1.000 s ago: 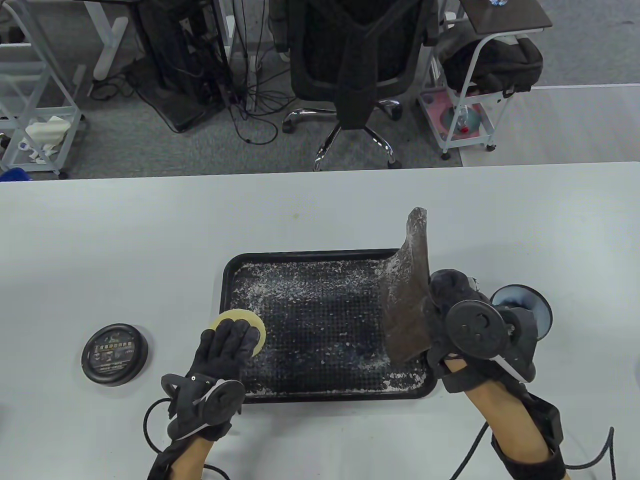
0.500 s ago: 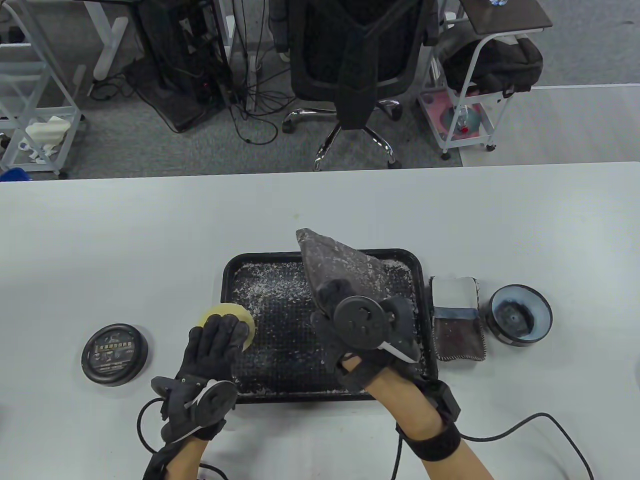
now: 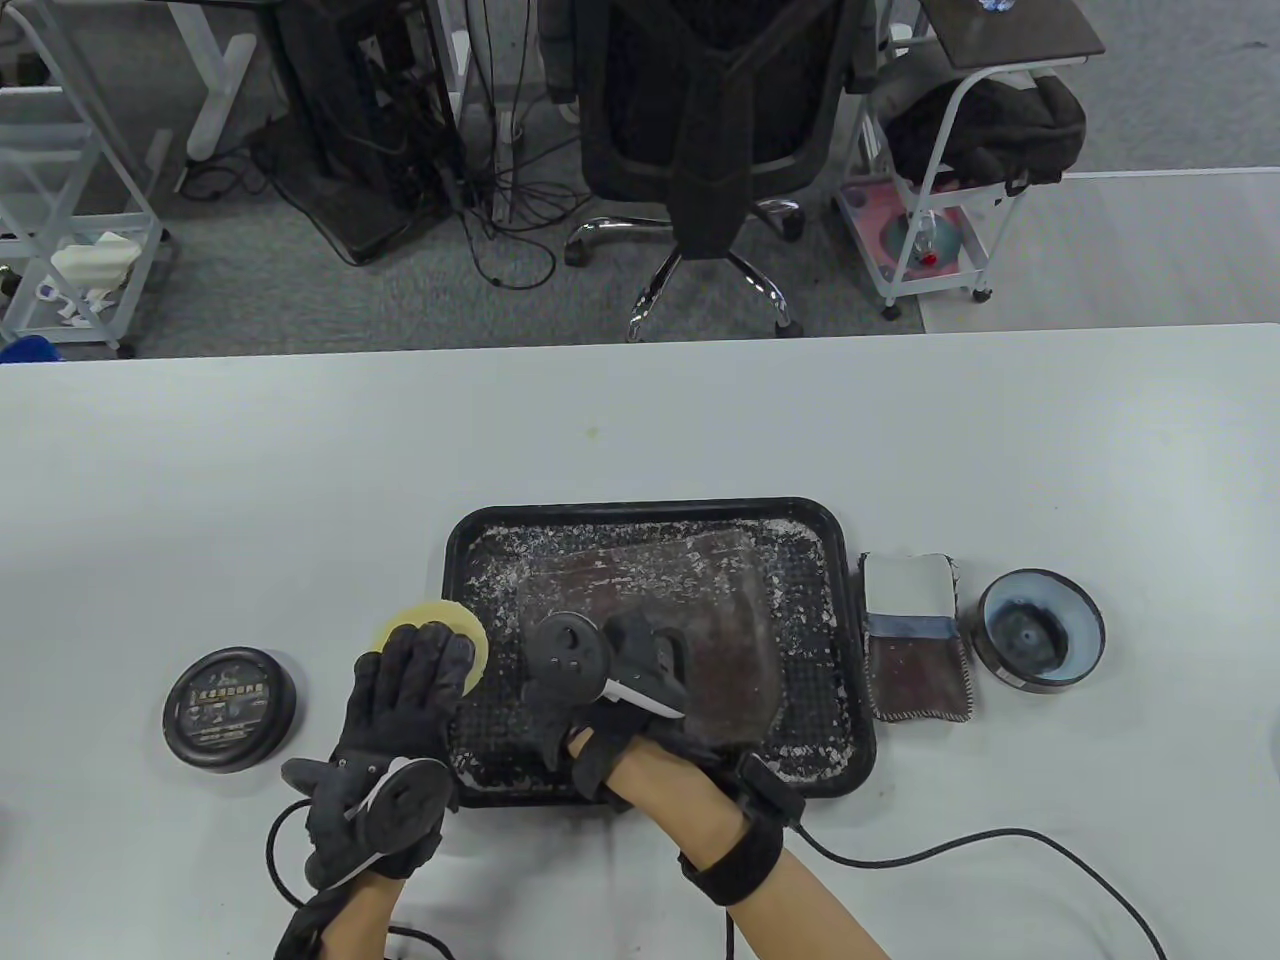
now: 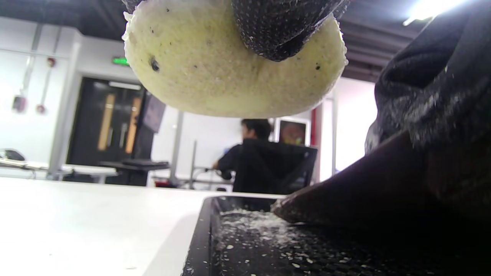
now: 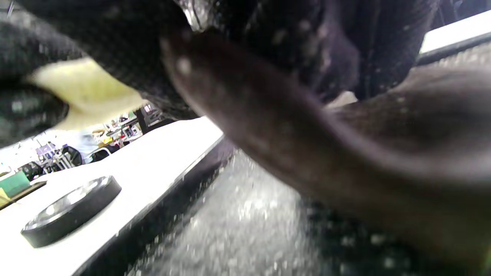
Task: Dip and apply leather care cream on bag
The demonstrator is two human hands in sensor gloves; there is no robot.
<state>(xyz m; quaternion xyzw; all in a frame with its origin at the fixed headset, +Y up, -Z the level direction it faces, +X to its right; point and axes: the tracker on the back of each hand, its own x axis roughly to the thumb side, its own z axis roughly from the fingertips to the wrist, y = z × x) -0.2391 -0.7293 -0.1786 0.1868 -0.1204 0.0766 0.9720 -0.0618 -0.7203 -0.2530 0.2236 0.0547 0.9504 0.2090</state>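
A brown leather bag [image 3: 700,620] lies flat in the black tray [image 3: 640,510]. My right hand [image 3: 610,670] grips the bag's left edge; in the right wrist view the leather [image 5: 307,126] runs under my fingers. My left hand [image 3: 420,665] holds a round yellow sponge [image 3: 432,622] just above the tray's left rim. In the left wrist view a fingertip [image 4: 284,27] presses on the sponge [image 4: 215,76], with the bag [image 4: 364,191] to the right. The open cream jar [image 3: 1040,630] stands right of the tray, away from both hands.
The jar's black lid [image 3: 230,708] lies left of my left hand and shows in the right wrist view [image 5: 73,214]. A folded cloth [image 3: 915,640] lies between tray and jar. White crumbs cover the tray floor [image 4: 249,237]. Glove cables trail off the table's near edge.
My right hand carried the bag from upright at the tray's right edge leftward and laid it flat in the tray. My left hand with the sponge drifted slightly left.
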